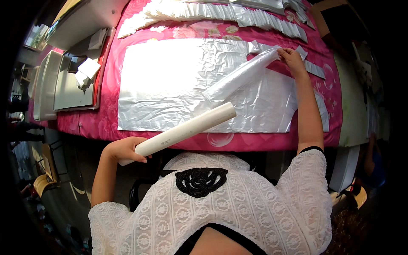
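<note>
My left hand [126, 149] is closed around the lower end of a white plastic pipe [187, 129], which slants up to the right over the table's front edge. Its far end hangs over a flat spread of silvery-white plastic bags [161, 80]. At the upper right, my right hand [292, 61] pinches the corner of the top plastic bag [244, 78] and lifts it into a diagonal fold. Handle-like strips [314, 70] of the bags stick out at the right side. Whether the pipe touches the plastic, I cannot tell.
A pink flowered cloth [108, 95] covers the table. Rows of folded white bags [272, 27] lie along the back. On the left are a shallow box [63, 95] with paper pieces and a translucent bin [46, 85]. A cardboard box [333, 12] stands at the far right.
</note>
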{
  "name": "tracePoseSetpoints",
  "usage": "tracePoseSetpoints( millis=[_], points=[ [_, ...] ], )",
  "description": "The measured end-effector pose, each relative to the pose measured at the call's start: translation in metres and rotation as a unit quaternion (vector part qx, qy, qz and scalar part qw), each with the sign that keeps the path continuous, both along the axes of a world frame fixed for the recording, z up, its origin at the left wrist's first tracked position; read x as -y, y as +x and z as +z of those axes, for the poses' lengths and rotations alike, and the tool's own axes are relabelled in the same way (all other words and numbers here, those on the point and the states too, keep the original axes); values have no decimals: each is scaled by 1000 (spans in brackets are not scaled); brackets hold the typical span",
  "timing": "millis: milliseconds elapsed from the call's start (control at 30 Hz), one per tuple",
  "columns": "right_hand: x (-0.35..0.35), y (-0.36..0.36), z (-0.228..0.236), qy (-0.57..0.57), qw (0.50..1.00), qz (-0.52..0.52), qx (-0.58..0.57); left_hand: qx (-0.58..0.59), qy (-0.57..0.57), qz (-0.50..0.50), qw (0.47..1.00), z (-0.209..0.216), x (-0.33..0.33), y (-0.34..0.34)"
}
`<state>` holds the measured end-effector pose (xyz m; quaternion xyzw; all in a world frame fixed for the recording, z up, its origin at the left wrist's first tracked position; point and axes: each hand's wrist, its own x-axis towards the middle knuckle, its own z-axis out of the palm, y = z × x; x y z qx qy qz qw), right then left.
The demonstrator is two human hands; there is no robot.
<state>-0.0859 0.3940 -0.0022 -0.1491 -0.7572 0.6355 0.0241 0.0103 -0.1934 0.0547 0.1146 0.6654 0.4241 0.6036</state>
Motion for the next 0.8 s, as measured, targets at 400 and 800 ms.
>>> tracePoseSetpoints(
  millis=[400,800],
  points=[
    [141,-36,11,81,979,174,69,-661,153,-163,716,-30,-133,-54],
    [189,32,39,221,962,129,-91,-656,77,-236,713,-65,-149,23]
  ],
)
